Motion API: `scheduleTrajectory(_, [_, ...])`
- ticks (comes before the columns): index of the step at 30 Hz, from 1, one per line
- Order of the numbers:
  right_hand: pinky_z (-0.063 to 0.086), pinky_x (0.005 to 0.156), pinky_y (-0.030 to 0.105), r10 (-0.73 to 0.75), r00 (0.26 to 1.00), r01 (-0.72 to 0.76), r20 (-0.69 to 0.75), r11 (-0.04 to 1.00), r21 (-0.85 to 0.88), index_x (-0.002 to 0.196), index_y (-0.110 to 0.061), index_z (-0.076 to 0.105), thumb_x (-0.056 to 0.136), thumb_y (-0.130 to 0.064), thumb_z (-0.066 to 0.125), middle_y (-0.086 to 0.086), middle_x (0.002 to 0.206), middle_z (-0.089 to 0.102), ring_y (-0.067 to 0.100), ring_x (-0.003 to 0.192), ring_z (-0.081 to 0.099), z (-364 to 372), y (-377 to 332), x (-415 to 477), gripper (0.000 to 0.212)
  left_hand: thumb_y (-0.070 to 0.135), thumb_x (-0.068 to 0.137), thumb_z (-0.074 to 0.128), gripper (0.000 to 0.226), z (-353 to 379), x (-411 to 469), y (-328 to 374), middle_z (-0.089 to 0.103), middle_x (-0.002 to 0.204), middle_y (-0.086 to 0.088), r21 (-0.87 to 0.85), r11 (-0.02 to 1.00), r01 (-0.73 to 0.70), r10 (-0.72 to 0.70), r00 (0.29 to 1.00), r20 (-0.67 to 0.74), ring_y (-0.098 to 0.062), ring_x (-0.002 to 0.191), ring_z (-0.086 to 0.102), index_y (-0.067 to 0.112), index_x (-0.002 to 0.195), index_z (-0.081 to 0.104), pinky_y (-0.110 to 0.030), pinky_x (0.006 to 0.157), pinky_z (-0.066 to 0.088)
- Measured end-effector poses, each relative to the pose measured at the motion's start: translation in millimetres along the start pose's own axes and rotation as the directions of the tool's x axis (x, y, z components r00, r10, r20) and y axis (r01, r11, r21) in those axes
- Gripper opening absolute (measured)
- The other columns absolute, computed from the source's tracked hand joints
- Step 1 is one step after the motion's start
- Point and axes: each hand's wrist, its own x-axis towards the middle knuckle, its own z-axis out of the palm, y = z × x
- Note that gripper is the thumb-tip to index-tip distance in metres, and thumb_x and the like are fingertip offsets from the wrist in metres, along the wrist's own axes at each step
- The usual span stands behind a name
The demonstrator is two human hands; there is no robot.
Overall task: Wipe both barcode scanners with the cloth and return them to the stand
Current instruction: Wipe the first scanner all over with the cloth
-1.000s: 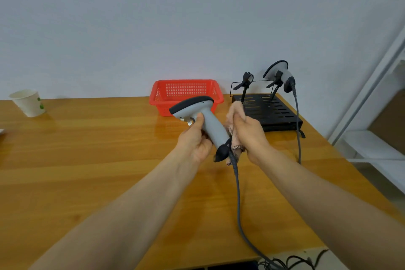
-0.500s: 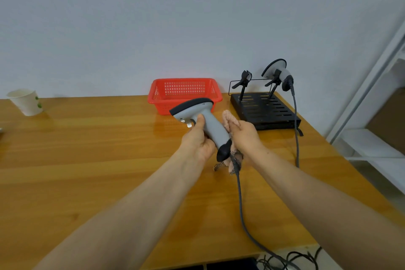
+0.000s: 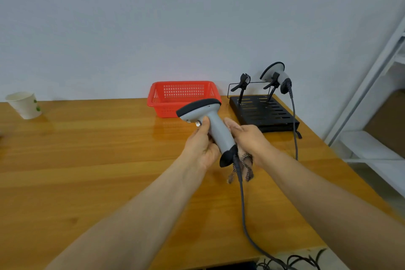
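My left hand (image 3: 202,146) grips the handle of a grey barcode scanner (image 3: 213,124) with a black-rimmed head, held above the wooden table (image 3: 87,160). My right hand (image 3: 249,140) presses a checked cloth (image 3: 244,164) against the right side of the handle; the cloth's ends hang below the palm. The scanner's grey cable (image 3: 243,204) drops off the table's front edge. A second grey scanner (image 3: 276,75) sits in the right clip of the black stand (image 3: 263,112) at the back right. The stand's left clip (image 3: 243,81) holds nothing.
A red plastic basket (image 3: 184,96) stands by the wall, left of the stand. A white paper cup (image 3: 24,104) sits at the far left. The second scanner's cable (image 3: 294,129) hangs along the table's right side. White shelving (image 3: 372,142) stands to the right.
My right hand with the cloth has slid down the scanner's handle from near the head toward the base. The left hand keeps its grip on the scanner.
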Motion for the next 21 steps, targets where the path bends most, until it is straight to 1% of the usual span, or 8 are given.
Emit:
scheduleTrajectory(3, [0.054,0.074,0.037,-0.191,0.975,0.194,-0.115,0.981,0.016,0.108,-0.014,0.057,0.096,-0.027,0.045,0.003,0.095,0.063,0.02,0.084,0.062,-8.0,-9.7,-3.6,0.021,0.03,0.096,0.051,0.037,0.2,-9.3,6.2,0.062,0.103,-0.016,0.027,0.999,0.02,-0.02,1.0,0.013,-0.027,0.084,0.063,-0.001,0.116,0.054,-0.042,0.064,0.052])
scheduleTrajectory(6, [0.051,0.062,0.022,-0.352,0.93,0.361,-0.105,0.928,0.091,0.099,-0.021,0.061,0.094,-0.023,0.051,-0.002,0.089,0.064,0.013,0.077,0.06,-5.9,-21.3,-12.1,0.011,0.034,0.097,0.048,0.042,2.6,-18.6,10.1,0.064,0.096,-0.016,0.013,0.998,0.053,-0.054,0.993,0.107,-0.028,0.082,0.064,0.0,0.122,0.055,-0.042,0.07,0.051])
scheduleTrajectory(8, [0.054,0.071,0.031,-0.43,0.903,0.43,-0.03,0.902,0.028,0.098,-0.021,0.066,0.092,-0.021,0.055,0.002,0.091,0.068,0.016,0.082,0.064,2.6,-22.6,-17.2,0.012,0.042,0.092,0.052,0.045,4.4,-22.2,10.0,0.07,0.09,-0.017,0.083,0.995,0.064,-0.077,0.981,0.176,-0.029,0.077,0.069,0.001,0.107,0.063,-0.041,0.071,0.056])
scheduleTrajectory(12, [0.056,0.075,0.037,-0.469,0.883,0.469,0.014,0.883,0.009,0.095,-0.021,0.069,0.09,-0.018,0.059,-0.001,0.086,0.071,0.017,0.082,0.067,12.3,-22.9,-22.2,0.012,0.057,0.082,0.059,0.051,6.4,-20.6,5.4,0.071,0.082,-0.013,0.23,0.973,0.035,-0.077,0.981,0.176,-0.026,0.08,0.069,0.007,0.088,0.067,-0.039,0.077,0.057])
scheduleTrajectory(16, [0.047,0.056,0.03,-0.4,0.912,0.41,0.091,0.88,-0.24,0.073,-0.01,0.062,0.09,-0.016,0.055,0.002,0.065,0.059,0.018,0.062,0.057,8.1,-28.8,-19.3,0.019,0.069,0.075,0.055,0.073,-1.7,-14.9,5.7,0.069,0.092,-0.023,0.322,0.944,0.067,-0.112,0.986,0.122,-0.035,0.09,0.068,-0.002,0.087,0.07,-0.05,0.081,0.054])
scheduleTrajectory(18, [0.043,0.055,0.027,-0.385,0.92,0.384,0.075,0.849,-0.364,0.063,-0.019,0.056,0.09,-0.017,0.056,-0.002,0.062,0.056,0.013,0.059,0.055,1.9,-27.1,-18.0,0.027,0.066,0.077,0.055,0.073,-3.2,-15.6,9.0,0.069,0.097,-0.025,0.324,0.945,0.043,-0.091,0.987,0.135,-0.036,0.089,0.069,-0.003,0.093,0.071,-0.055,0.083,0.052])
scheduleTrajectory(20, [0.051,0.073,0.034,-0.419,0.908,0.389,0.002,0.843,-0.373,0.09,-0.023,0.064,0.088,-0.02,0.058,-0.002,0.088,0.065,0.015,0.081,0.06,-4.5,-25.9,-13.4,0.007,0.061,0.075,0.063,0.069,-4.2,-13.3,13.0,0.065,0.112,-0.022,0.259,0.966,0.021,-0.049,0.994,0.103,-0.037,0.096,0.067,0.005,0.115,0.059,-0.057,0.081,0.053])
scheduleTrajectory(21, [0.051,0.079,0.039,-0.437,0.898,0.393,-0.041,0.841,-0.371,0.104,-0.025,0.063,0.088,-0.019,0.059,-0.003,0.1,0.065,0.016,0.091,0.06,-6.4,-27.4,-12.2,0.018,0.061,0.073,0.065,0.068,-4.0,-11.6,14.5,0.062,0.117,-0.018,0.249,0.968,0.013,-0.034,0.996,0.079,-0.035,0.099,0.066,0.009,0.115,0.056,-0.057,0.083,0.053])
